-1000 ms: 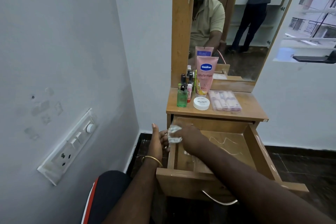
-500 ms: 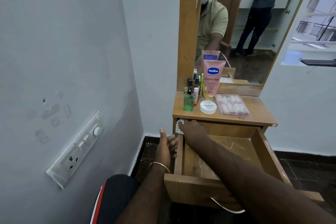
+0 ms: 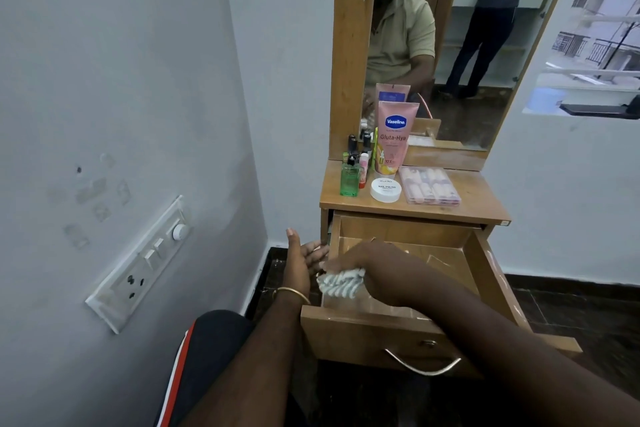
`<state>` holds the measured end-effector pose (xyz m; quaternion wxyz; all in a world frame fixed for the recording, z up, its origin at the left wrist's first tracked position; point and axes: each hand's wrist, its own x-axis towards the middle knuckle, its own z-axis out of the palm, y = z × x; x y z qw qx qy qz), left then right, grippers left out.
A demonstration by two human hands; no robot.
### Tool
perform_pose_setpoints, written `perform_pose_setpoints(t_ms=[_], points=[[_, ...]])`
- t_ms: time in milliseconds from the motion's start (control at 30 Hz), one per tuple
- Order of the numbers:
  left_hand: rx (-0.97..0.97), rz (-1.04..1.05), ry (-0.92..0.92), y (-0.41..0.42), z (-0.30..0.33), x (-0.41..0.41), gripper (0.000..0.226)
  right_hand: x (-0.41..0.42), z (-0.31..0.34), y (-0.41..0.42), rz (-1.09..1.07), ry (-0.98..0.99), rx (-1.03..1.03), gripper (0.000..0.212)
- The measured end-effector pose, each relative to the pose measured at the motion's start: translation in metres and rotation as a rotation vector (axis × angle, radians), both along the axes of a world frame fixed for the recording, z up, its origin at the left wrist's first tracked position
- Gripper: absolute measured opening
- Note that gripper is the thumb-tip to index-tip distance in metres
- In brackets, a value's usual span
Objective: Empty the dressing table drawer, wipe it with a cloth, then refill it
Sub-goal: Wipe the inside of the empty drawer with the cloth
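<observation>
The wooden drawer (image 3: 491, 274) of the dressing table stands pulled out, with nothing visible inside it but my arm. My right hand (image 3: 360, 256) grips a white striped cloth (image 3: 341, 282) and presses it on the drawer's left side wall, near the front. My left hand (image 3: 301, 262), with a gold bangle on the wrist, rests flat with fingers spread against the outside of that same wall. On the tabletop (image 3: 478, 204) stand a pink Vaseline tube (image 3: 394, 139), a green bottle (image 3: 349, 180), a white nail polish remover tub (image 3: 385, 190) and a clear case of false nails (image 3: 429, 185).
A mirror (image 3: 450, 45) rises behind the tabletop and reflects a standing person. A switch panel (image 3: 138, 263) is fixed on the wall at my left. My knee (image 3: 211, 350) is just left of the drawer front, whose metal handle (image 3: 422, 366) hangs low.
My right hand has drawn the cloth back along the drawer's left wall, from the rear corner toward the front. My left hand stays against the outside of the drawer.
</observation>
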<state>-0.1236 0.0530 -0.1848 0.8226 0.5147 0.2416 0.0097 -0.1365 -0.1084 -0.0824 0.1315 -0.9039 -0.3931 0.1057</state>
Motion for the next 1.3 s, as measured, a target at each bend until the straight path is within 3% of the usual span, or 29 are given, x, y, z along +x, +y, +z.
perform_pose_setpoints(t_ms=[100, 233, 467, 667, 833, 1067, 1300], points=[[-0.009, 0.025, -0.029, 0.001, 0.01, -0.001, 0.094, -0.01, 0.001, 0.004, 0.17, -0.119, 0.131, 0.052], [0.043, 0.061, -0.08, 0.009, 0.016, 0.001, 0.083, -0.015, -0.02, 0.002, 0.416, -0.199, 0.085, 0.037], [0.078, 0.027, -0.144, 0.017, 0.02, -0.014, 0.081, -0.011, 0.0, -0.061, 0.251, -0.083, -0.028, 0.023], [0.107, -0.027, -0.132, 0.012, 0.03, -0.013, 0.082, -0.025, -0.013, -0.023, 0.361, -0.222, -0.012, 0.034], [0.051, 0.001, -0.114, 0.014, 0.029, -0.015, 0.083, -0.032, -0.025, 0.01, 0.386, -0.34, 0.133, 0.019], [0.099, -0.014, -0.114, 0.024, 0.025, -0.022, 0.086, -0.019, -0.007, -0.076, 0.267, -0.162, -0.076, 0.022], [0.112, -0.047, -0.103, 0.01, 0.027, -0.019, 0.087, -0.03, -0.018, -0.033, 0.353, -0.317, 0.005, 0.028]])
